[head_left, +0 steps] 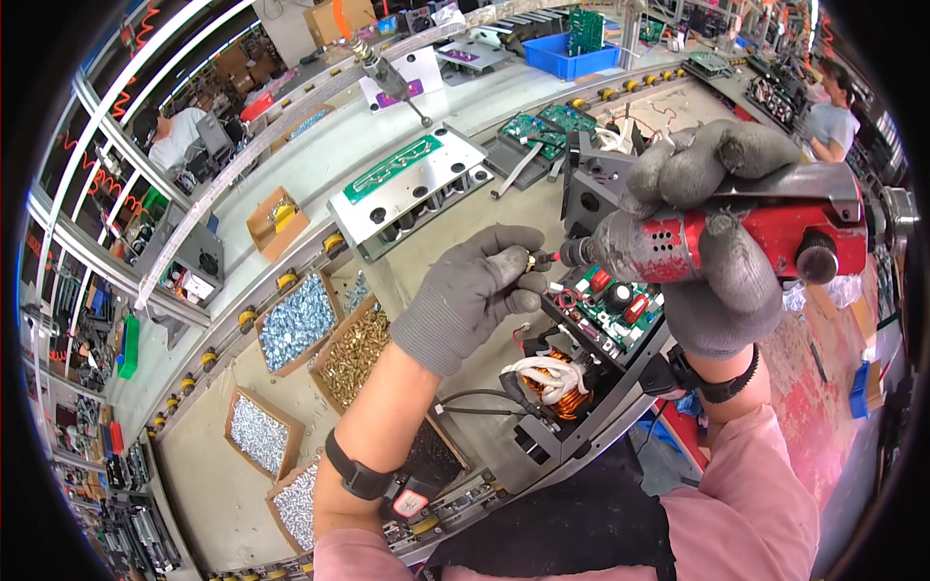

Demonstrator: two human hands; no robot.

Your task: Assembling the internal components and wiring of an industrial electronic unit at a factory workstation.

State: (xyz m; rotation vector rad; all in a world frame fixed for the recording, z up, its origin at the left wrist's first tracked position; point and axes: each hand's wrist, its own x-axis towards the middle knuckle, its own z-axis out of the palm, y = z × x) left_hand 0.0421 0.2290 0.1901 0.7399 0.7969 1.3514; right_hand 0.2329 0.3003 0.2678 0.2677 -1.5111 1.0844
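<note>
My right hand [719,232], in a grey glove, is wrapped round a red power screwdriver [659,250] held level, with its bit pointing left. My left hand [475,295], also gloved in grey, pinches a small screw [531,261] between thumb and fingers, right at the bit's tip. Beneath the tool sits an open metal chassis [620,366]. Inside it are a green circuit board [612,308] with red and black parts and a copper coil [562,392] wrapped with white wire. Black cables run out from the coil toward the left.
Trays of bluish screws [298,324], brass screws [355,356] and silver screws [259,434] lie to the left. Beyond my hands is a silver panel [407,189] with a green board. A hanging screwdriver [387,77], a blue bin [572,63] and a co-worker [831,116] are farther off.
</note>
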